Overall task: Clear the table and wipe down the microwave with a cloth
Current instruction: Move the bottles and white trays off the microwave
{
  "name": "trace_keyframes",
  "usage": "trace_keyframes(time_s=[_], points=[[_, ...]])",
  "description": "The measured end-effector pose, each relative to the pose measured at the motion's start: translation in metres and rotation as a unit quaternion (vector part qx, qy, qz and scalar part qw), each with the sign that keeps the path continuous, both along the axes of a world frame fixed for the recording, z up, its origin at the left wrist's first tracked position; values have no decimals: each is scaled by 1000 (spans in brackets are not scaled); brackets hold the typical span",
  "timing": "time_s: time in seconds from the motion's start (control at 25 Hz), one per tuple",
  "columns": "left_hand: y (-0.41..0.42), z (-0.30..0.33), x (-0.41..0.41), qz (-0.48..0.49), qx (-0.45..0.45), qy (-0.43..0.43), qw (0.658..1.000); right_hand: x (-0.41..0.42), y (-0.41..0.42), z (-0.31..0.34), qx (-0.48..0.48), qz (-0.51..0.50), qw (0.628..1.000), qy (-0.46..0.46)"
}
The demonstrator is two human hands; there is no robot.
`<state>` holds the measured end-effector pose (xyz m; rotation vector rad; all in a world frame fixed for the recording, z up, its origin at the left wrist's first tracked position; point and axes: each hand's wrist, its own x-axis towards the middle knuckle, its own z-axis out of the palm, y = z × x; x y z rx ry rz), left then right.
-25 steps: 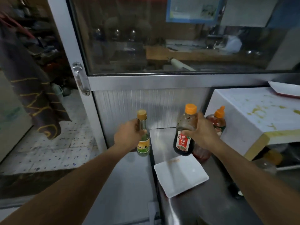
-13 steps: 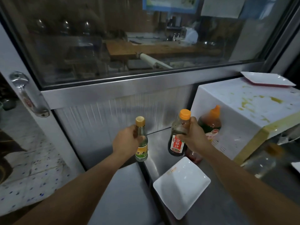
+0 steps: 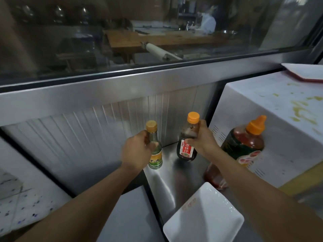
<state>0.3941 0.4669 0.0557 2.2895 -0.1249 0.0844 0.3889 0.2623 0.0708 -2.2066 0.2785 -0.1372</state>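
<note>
My left hand (image 3: 138,152) grips a small clear bottle (image 3: 154,151) with a yellow cap and a yellow-green label, fingers wrapped round its neck and shoulder. It stands upright at the far left corner of the steel bench (image 3: 176,182), right at the left edge; I cannot tell whether its base touches the surface or hangs just above it. My right hand (image 3: 203,140) grips a dark sauce bottle (image 3: 187,145) just below its orange cap, thumb and fingers curled round the neck (the red label with white characters faces me). That bottle is upright too, its bottom at or just above the bench, near the ribbed metal wall panel (image 3: 97,137) behind.

To the right of my right wrist stands a larger bottle (image 3: 244,145) with an orange nozzle cap and reddish contents, close against the side of the white microwave (image 3: 272,105). The microwave's top carries yellowish stains, and a flat white tray (image 3: 304,72) with a red edge lies on its far right corner. Nearer me, a white square plate (image 3: 204,217) lies on the bench, turned cornerwise, with a faint orange mark near its far edge. Above the metal panel runs a wide window (image 3: 122,32), and through it I see a wooden table and a person in white far off.
</note>
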Motion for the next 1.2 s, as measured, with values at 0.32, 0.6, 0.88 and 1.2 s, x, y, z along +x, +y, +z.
trace_keyframes(time_s=[0.32, 0.6, 0.88, 1.2], points=[[0, -20, 27, -28, 7, -2, 1000, 20, -8, -26, 81, 2, 997, 18], [4, -24, 32, -52, 10, -11, 999, 23, -9, -45, 107, -56, 993, -13], [7, -28, 35, -64, 10, -10, 998, 14, 22, -112, 46, -242, 969, 28], [-2, -44, 43, -85, -12, -29, 996, 37, 37, -139, -29, -341, 940, 0]])
